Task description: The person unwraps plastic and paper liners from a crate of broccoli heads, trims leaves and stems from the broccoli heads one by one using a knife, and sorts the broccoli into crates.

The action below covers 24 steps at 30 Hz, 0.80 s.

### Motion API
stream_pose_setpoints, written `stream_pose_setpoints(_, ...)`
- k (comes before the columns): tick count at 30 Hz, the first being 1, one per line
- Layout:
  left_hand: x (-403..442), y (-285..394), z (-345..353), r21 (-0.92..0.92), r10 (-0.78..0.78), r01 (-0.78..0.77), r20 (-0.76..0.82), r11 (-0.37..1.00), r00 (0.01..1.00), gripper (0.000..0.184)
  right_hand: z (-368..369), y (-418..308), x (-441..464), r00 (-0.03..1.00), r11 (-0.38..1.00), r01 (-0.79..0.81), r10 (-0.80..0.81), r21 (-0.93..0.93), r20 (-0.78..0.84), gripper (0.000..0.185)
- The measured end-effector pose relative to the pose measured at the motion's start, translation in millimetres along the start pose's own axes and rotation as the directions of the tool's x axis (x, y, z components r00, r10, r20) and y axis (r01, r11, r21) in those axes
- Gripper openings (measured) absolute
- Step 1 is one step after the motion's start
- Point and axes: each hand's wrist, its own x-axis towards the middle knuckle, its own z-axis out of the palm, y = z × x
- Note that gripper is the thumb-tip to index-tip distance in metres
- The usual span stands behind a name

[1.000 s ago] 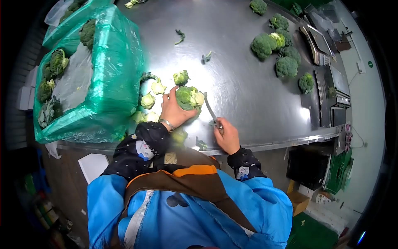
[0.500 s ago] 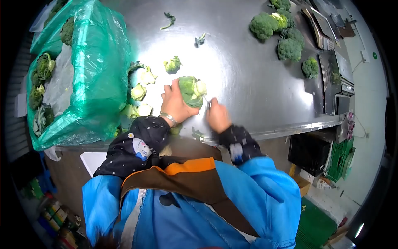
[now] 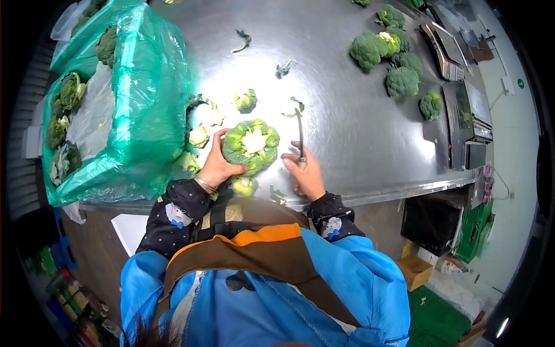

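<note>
My left hand grips a broccoli head from its left side. The pale cut stem base of that broccoli faces up, with green florets all round it. Held in my right hand is a knife, its thin dark blade pointing away from me, to the right of the broccoli and apart from it. By the blade's tip a pale stem piece with leaves is on the metal table. A small broccoli piece lies just beyond the held head.
Cut stems and leaves lie left of my hands, beside a crate lined with green plastic with broccoli along its far side. Several broccoli heads sit at the back right, near scales. Leaf scraps lie further back.
The stem has come off the broccoli, and a pale piece now lies on the table. The broccoli is turned with its cut base up. My right hand and knife have swung away from it.
</note>
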Motion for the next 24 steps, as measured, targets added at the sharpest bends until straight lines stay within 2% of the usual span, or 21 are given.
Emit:
stream_pose_setpoints(1, -1.5, 4.9, 6.5, -0.095, -0.032, 0.029, -0.025, 0.995, 0.999, 0.094, 7.5, -3.6, -1.9, 0.997, 0.981, -0.064, 0.054, 0.185, 0.06, 0.046)
stream_pose_setpoints(3, 0.3, 29.1, 20.8, 0.025, 0.041, -0.042, 0.052, 0.999, 0.998, 0.096, 18.5, -0.7, 3.0, 0.961, 0.849, -0.256, 0.17, 0.463, 0.219, 0.045)
stream_pose_setpoints(4, 3.1, 52.3, 33.3, -0.018, 0.085, -0.084, 0.138, 0.996, 0.987, 0.098, 7.6, 27.2, 13.9, 0.96, 0.744, -0.279, 0.2, 0.607, 0.196, 0.04)
stream_pose_setpoints(5, 13.6, 61.5, 42.9, -0.069, 0.147, -0.135, 0.214, 0.988, 0.966, 0.105, -11.9, 24.5, 22.8, 0.928, 0.584, -0.372, 0.218, 0.722, 0.302, 0.036)
stream_pose_setpoints(6, 17.7, 66.1, 50.2, -0.048, 0.226, -0.221, 0.157, 0.974, 0.961, 0.113, -31.6, 21.1, 30.7, 0.884, 0.399, -0.466, 0.234, 0.79, 0.404, 0.037)
stream_pose_setpoints(7, 12.4, 108.1, 52.7, -0.321, 0.033, 0.077, 0.322, 0.944, 0.946, 0.117, -41.8, -6.5, 39.1, 0.902, 0.405, -0.432, 0.21, 0.805, 0.378, 0.036)
stream_pose_setpoints(9, 25.8, 111.9, 62.3, -0.099, 0.283, -0.267, 0.248, 0.959, 0.926, 0.113, -71.4, -40.4, 57.7, 0.977, 0.428, -0.211, 0.065, 0.879, 0.203, 0.034)
stream_pose_setpoints(10, 20.1, 130.7, 48.6, -0.031, 0.336, -0.344, 0.303, 0.939, 0.892, 0.109, -111.3, -29.2, 75.1, 0.981, 0.479, -0.188, 0.052, 0.857, 0.187, 0.039)
stream_pose_setpoints(11, 11.0, 152.9, 37.1, 0.031, 0.374, -0.414, 0.372, 0.91, 0.849, 0.104, -121.2, -47.9, 80.7, 0.937, 0.706, -0.006, 0.251, 0.709, -0.242, 0.039)
stream_pose_setpoints(12, 3.9, 167.4, 17.5, 0.043, 0.376, -0.433, 0.421, 0.901, 0.825, 0.098, -122.9, -69.0, 72.1, 0.913, 0.746, 0.012, 0.264, 0.666, -0.312, 0.038)
stream_pose_setpoints(13, -7.7, 182.9, -8.4, 0.099, 0.367, -0.436, 0.396, 0.894, 0.842, 0.093, -136.3, -61.0, 78.7, 0.876, 0.756, 0.211, 0.135, 0.62, -0.463, 0.035)
stream_pose_setpoints(14, -11.9, 189.0, -39.8, 0.205, 0.419, -0.49, 0.309, 0.848, 0.854, 0.091, -151.6, -52.0, 78.5, 0.893, 0.735, 0.293, 0.018, 0.612, -0.449, 0.034)
stream_pose_setpoints(15, -16.3, 194.9, -74.2, 0.307, 0.472, -0.524, 0.231, 0.795, 0.851, 0.088, -149.0, -52.0, 72.6, 0.906, 0.709, 0.286, 0.019, 0.645, -0.423, 0.03)
stream_pose_setpoints(16, -25.0, 202.6, -109.2, 0.497, 0.514, -0.482, 0.082, 0.722, 0.854, 0.085, -134.7, -48.8, 62.9, 0.887, 0.784, 0.289, -0.003, 0.55, -0.461, 0.029)
stream_pose_setpoints(17, -35.7, 214.7, -146.7, 0.648, 0.495, -0.349, -0.051, 0.677, 0.867, 0.082, -103.7, -60.8, 46.4, 0.886, 0.821, 0.202, 0.079, 0.534, -0.457, 0.03)
stream_pose_setpoints(18, -36.5, 214.7, -187.5, 0.73, 0.525, -0.255, -0.164, 0.634, 0.835, 0.08, -100.9, -36.6, 53.3, 0.857, 0.844, 0.169, 0.129, 0.509, -0.499, 0.032)
stream_pose_setpoints(19, -31.2, 202.4, -238.2, 0.878, 0.589, -0.095, -0.232, 0.47, 0.774, 0.082, -99.9, -12.8, 52.4, 0.885, 0.859, 0.047, 0.201, 0.51, -0.42, 0.031)
stream_pose_setpoints(20, -32.5, 198.0, -284.2, 0.894, 0.514, 0.142, -0.367, 0.424, 0.775, 0.083, -107.7, 25.3, 60.5, 0.906, 0.838, -0.016, 0.243, 0.546, -0.347, 0.029)
stream_pose_setpoints(21, -31.3, 182.0, -330.2, 0.901, 0.528, 0.307, -0.429, 0.306, 0.733, 0.088, -94.6, 45.3, 62.3, 0.877, 0.86, 0.011, 0.237, 0.51, -0.418, 0.022)
stream_pose_setpoints(23, -29.7, 168.9, -403.4, 0.771, 0.378, 0.573, -0.636, 0.278, 0.673, 0.09, -49.0, 43.8, 55.6, 0.842, 0.918, 0.023, 0.195, 0.396, -0.502, 0.007)
stream_pose_setpoints(24, -24.7, 160.4, -431.6, 0.707, 0.347, 0.634, -0.706, 0.312, 0.617, 0.09, -16.0, 27.6, 46.9, 0.819, 0.96, -0.006, 0.166, 0.28, -0.549, 0.005)
